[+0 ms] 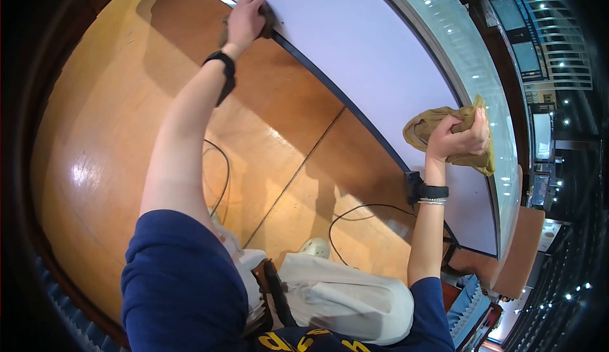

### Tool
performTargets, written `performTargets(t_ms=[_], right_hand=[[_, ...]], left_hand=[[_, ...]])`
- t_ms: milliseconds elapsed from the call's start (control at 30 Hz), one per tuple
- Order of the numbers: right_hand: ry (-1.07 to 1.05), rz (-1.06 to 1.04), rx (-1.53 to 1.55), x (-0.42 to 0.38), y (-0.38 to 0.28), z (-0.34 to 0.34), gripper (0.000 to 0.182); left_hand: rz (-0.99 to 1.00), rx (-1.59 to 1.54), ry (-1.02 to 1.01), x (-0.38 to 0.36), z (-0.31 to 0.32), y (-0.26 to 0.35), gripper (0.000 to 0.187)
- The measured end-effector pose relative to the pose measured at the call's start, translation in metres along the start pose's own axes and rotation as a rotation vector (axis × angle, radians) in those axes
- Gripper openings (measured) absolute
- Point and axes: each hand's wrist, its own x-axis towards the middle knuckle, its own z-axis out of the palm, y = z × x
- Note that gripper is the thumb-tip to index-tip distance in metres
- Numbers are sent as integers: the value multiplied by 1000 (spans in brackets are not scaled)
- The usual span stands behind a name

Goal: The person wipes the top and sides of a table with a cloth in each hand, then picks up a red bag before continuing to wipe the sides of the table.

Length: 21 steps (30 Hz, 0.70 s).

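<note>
At the table's near edge, my left hand (245,23) is closed on a dark brown cloth (268,23), which wraps over the dark rim and hangs partly below it. My right hand (458,141) grips a mustard-brown cloth (422,123) near the far side of the white tabletop (374,66). That cloth is bunched in the fingers, its loose parts spreading to both sides of the hand and overlapping the translucent strip (501,117) along the far edge. A black band sits on each wrist.
Black cables (355,209) lie on the shiny tan floor (108,161) below the table. A light clog (315,248) shows by my white trousers (349,295). To the right stand a brown chair back (519,250) and a blue lace-trimmed cloth (468,304).
</note>
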Motion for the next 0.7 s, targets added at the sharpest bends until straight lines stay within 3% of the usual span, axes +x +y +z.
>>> performTargets(t_ms=[67, 133, 200, 367, 467, 500, 567, 700], right_hand=[[4, 7, -8, 0, -2, 0, 42], [-8, 1, -6, 1, -2, -2, 40], [-3, 3, -14, 0, -2, -1, 41], [-21, 11, -50, -3, 0, -4, 44], [-2, 7, -28, -4, 0, -4, 45], [-12, 20, -40, -4, -2, -4, 45], [-12, 21, -49, -3, -3, 1, 45], [-11, 27, -14, -4, -2, 0, 46]], left_hand=[[-448, -68, 197, 1, 29, 23, 21], [-926, -303, 214, -5, 44, 51, 22], [-1117, -480, 301, -20, 51, 82, 21], [-1321, -671, -20, -48, 35, 148, 26], [-1488, -711, -29, -43, 38, 154, 25], [-1480, -703, -21, -43, 48, 136, 25], [-443, 477, -938, -41, 89, 85, 20], [-289, 780, -977, 21, 47, 57, 24]])
